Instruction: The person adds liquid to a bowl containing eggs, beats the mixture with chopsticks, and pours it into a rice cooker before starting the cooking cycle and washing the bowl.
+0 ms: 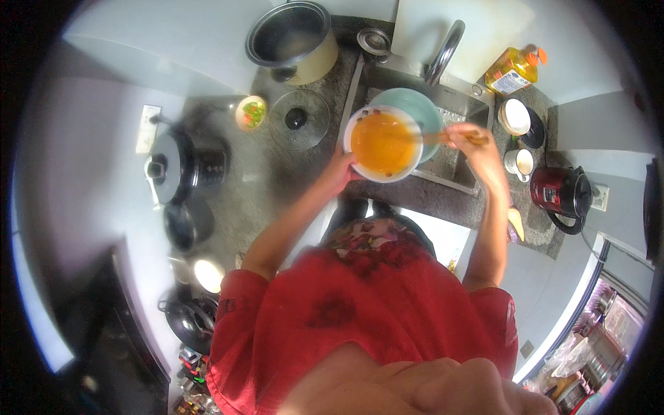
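Observation:
My left hand [346, 170] grips the lower left rim of a white bowl [383, 178]. Orange-yellow liquid, like beaten egg [384, 144], fills much of the bowl. In my right hand [469, 139] is a pair of wooden chopsticks [434, 138]; their blurred far ends reach into the liquid. A pale green basin [430, 116] lies partly hidden behind the bowl, within the stainless steel sink [459, 171].
A large pot [311, 57], a glass lid [300, 120] and a small bowl of chopped vegetables [252, 113] occupy the counter's left. A faucet [446, 52] overhangs the sink. Right of it stand a yellow soap bottle [511, 72], white bowls [514, 117], a mug [519, 163] and a red kettle [555, 192].

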Demonstrator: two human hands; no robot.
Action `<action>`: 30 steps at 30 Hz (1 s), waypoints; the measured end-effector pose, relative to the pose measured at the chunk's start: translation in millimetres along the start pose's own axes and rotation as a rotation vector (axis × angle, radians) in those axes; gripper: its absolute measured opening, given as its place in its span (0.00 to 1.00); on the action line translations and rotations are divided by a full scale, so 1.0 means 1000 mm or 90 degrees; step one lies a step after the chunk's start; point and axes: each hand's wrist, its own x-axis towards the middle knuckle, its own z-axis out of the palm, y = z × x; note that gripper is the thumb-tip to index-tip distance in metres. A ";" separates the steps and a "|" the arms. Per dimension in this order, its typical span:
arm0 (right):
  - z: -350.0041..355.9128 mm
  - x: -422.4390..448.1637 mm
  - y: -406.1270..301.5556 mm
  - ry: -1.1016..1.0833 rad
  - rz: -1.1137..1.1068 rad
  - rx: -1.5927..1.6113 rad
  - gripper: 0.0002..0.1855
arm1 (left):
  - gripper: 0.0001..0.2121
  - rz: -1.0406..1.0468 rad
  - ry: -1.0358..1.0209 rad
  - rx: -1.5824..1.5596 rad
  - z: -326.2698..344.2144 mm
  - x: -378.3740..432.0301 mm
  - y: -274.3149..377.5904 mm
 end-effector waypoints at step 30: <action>-0.124 0.046 0.067 0.392 -0.087 0.169 0.11 | 0.30 -0.011 0.036 -0.029 0.025 0.027 0.016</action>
